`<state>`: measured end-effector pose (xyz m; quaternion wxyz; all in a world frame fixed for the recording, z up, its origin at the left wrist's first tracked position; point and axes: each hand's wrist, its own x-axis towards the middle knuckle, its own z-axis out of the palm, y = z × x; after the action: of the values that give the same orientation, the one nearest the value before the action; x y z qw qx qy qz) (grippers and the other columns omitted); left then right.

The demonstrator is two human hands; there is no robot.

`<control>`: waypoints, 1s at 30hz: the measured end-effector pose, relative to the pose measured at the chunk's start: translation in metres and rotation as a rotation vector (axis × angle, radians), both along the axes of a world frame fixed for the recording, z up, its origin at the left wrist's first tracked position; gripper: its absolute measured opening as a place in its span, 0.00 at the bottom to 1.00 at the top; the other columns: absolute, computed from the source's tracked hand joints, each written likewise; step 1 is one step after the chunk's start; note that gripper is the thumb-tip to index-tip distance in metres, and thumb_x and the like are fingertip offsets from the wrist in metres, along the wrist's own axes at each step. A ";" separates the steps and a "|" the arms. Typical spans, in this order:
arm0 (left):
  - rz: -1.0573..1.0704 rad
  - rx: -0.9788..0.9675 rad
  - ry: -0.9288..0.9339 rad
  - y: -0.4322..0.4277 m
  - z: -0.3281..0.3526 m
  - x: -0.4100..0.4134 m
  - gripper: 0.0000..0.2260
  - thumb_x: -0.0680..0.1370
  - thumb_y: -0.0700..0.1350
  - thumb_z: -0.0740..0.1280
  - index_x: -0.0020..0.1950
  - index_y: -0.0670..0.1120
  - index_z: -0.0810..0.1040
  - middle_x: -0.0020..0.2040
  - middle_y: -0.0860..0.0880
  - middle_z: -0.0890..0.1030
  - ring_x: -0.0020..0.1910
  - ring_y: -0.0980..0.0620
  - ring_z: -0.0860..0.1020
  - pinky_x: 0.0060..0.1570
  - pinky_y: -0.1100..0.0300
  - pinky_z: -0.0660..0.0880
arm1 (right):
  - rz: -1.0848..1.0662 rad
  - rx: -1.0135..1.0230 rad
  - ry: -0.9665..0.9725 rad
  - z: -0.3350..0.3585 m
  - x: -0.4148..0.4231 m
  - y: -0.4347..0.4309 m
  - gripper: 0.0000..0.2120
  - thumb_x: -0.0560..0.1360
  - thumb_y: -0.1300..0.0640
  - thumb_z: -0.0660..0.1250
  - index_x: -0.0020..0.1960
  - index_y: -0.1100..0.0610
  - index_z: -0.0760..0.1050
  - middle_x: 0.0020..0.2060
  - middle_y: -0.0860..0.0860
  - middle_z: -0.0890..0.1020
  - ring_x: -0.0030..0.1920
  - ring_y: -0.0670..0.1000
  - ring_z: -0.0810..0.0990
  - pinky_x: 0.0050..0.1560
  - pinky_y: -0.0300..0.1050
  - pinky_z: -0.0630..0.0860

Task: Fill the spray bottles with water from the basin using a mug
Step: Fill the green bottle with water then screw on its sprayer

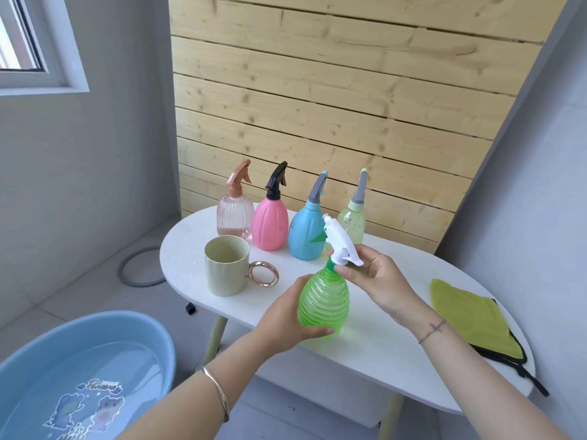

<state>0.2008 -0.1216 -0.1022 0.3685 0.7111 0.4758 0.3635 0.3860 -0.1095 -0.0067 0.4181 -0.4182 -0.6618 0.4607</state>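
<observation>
L hand (286, 315) grips green spray bottle (324, 303) over table (190, 249); R hand (368, 274) pinches its white trigger head (341, 242), w/ risk bottle slips if cap jerks.

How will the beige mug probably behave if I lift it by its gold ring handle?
The mug looks rigid and nearly empty, so probably light. Its wide flat base should resist tipping. The glossy, thin ring handle may slip between fingers.
</observation>
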 end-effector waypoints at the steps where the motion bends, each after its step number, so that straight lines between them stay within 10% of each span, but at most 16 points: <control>1: 0.003 0.002 0.003 0.000 0.000 0.000 0.40 0.64 0.56 0.80 0.71 0.59 0.64 0.62 0.61 0.77 0.62 0.60 0.75 0.64 0.53 0.73 | -0.006 -0.005 0.005 0.000 0.001 0.000 0.14 0.73 0.62 0.70 0.58 0.59 0.77 0.54 0.49 0.84 0.57 0.47 0.81 0.59 0.39 0.74; 12: 0.020 0.012 0.011 0.002 -0.004 0.001 0.41 0.63 0.59 0.78 0.72 0.60 0.63 0.63 0.61 0.77 0.62 0.59 0.75 0.63 0.52 0.73 | 0.031 0.076 -0.233 0.007 -0.002 0.007 0.06 0.70 0.60 0.74 0.45 0.51 0.80 0.42 0.42 0.85 0.46 0.38 0.81 0.48 0.31 0.72; 19: 0.047 0.017 0.000 0.003 -0.007 0.003 0.41 0.64 0.56 0.80 0.73 0.57 0.64 0.62 0.60 0.78 0.61 0.58 0.76 0.63 0.54 0.73 | -0.371 0.242 -0.155 -0.017 -0.026 -0.003 0.15 0.62 0.52 0.80 0.41 0.52 0.76 0.37 0.44 0.82 0.43 0.43 0.80 0.47 0.32 0.74; 30: 0.068 0.021 -0.011 0.001 -0.007 0.004 0.40 0.65 0.54 0.80 0.73 0.56 0.64 0.62 0.59 0.78 0.61 0.58 0.76 0.62 0.54 0.74 | -0.238 0.188 -0.165 -0.018 -0.018 -0.015 0.10 0.72 0.55 0.73 0.51 0.45 0.78 0.48 0.38 0.83 0.52 0.35 0.79 0.60 0.40 0.71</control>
<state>0.2050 -0.1207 -0.1088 0.3509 0.6963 0.4939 0.3847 0.3679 -0.1244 -0.0248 0.4512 -0.4889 -0.6801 0.3080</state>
